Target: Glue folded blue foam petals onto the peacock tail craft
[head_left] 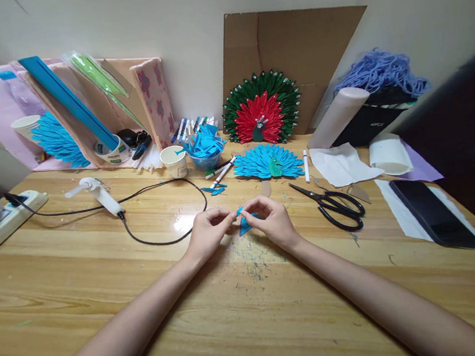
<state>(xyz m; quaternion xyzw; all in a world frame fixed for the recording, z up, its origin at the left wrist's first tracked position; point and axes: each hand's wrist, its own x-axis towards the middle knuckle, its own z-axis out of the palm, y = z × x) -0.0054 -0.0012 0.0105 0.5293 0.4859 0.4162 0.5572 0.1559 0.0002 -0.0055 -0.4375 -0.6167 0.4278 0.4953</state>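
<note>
Small blue piece (240, 210) is pinched at both ends: left side by thumb and fingertips of the left hand (212, 233), right side by those of the right hand (272, 223). It is held just above the table (157, 303), near the middle. A blue pointed scrap (245, 225) is seen below it, partly covered by the right hand; whether it is joined to the pinched piece cannot be told.

Blue fragments are scattered on the wood below the hands. Black scissors (335, 205) are laid to the right, blades partly open; phone (434, 212) is placed on white paper farther right. Glue gun (102, 196) is stood at left, its black cable looped towards the left hand.

Behind the hands: blue feathered fan (253, 163) with green piece (276, 167) on it, white marker (306, 166) just beside. Red-and-green fan (264, 111) is propped against cardboard (290, 44). Bowl (206, 160) is filled with blue strips (205, 141); paper cup (174, 164) is set beside it.
</note>
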